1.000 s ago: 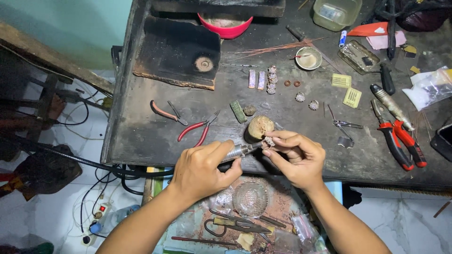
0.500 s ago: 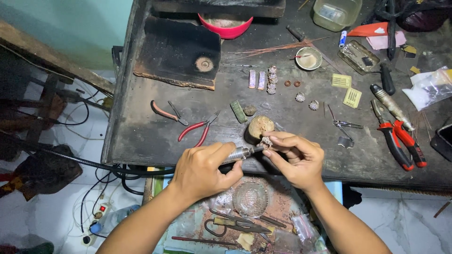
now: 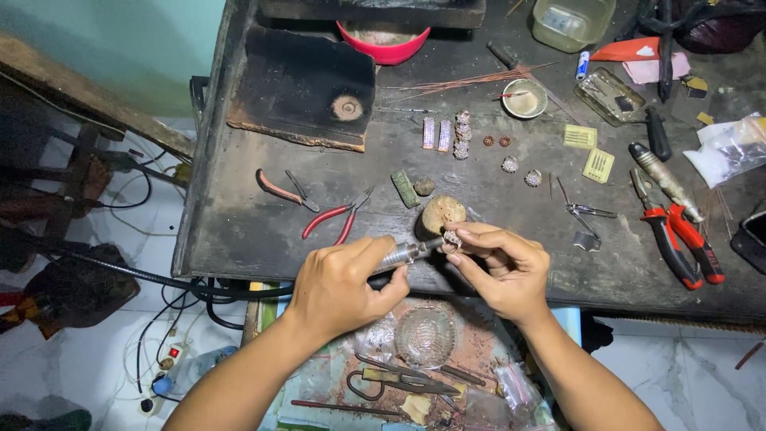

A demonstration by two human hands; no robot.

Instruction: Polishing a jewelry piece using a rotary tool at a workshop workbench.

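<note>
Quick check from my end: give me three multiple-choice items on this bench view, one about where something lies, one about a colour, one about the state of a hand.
1. Where do the red-handled pliers lie?
A. right side of the dark workbench
B. on the floor
C. inside the red bowl

2. What colour are the handles of the small cutters left of the hands?
A. blue
B. red
C. yellow

3. What is the left hand doing?
A. resting flat and open
B. gripping a metal handpiece
C. holding scissors

Answers:
1 A, they rest on the benchtop far right, beside a dark-handled tool.
2 B, both thin handles show red against the dark top.
3 B, its fingers wrap the silver shaft, whose tip meets a small sparkly piece pinched by the right hand.
</note>
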